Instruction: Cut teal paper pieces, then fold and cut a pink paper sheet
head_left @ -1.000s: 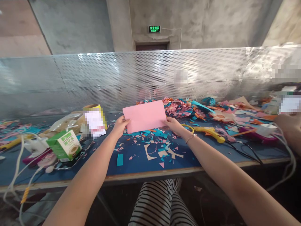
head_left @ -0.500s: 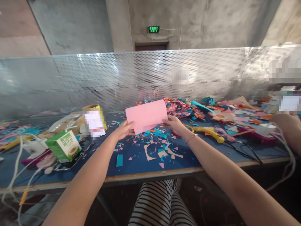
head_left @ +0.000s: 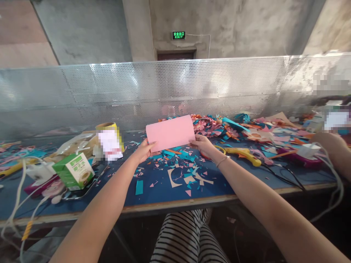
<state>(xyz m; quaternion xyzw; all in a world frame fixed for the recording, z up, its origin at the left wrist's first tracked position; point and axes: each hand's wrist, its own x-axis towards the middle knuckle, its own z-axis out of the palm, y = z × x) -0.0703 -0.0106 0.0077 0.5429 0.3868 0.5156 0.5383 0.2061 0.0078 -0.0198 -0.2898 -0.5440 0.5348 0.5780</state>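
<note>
A pink sheet of paper (head_left: 170,133), bent over at its top edge, is held up above the blue table (head_left: 161,190). My left hand (head_left: 144,150) pinches its lower left corner, thumb in front. At the lower right corner, my right hand (head_left: 201,143) grips the same sheet; a thin bracelet circles that wrist. Beneath the sheet lie small blue, pink and cream paper scraps (head_left: 189,179). Behind and to the right is a heap of pink, orange and blue paper pieces (head_left: 211,126).
A yellow glue gun (head_left: 245,155) with a black cord lies right of my right hand. On the left stand a green drink carton (head_left: 74,171), white plugs and cables (head_left: 41,170), and a yellow roll (head_left: 120,137). Another person's arm (head_left: 330,148) reaches in at the far right.
The lower edge of the pink sheet has come up, so the flap that hung below is no longer visible. Both hands keep their hold, nearly in place.
</note>
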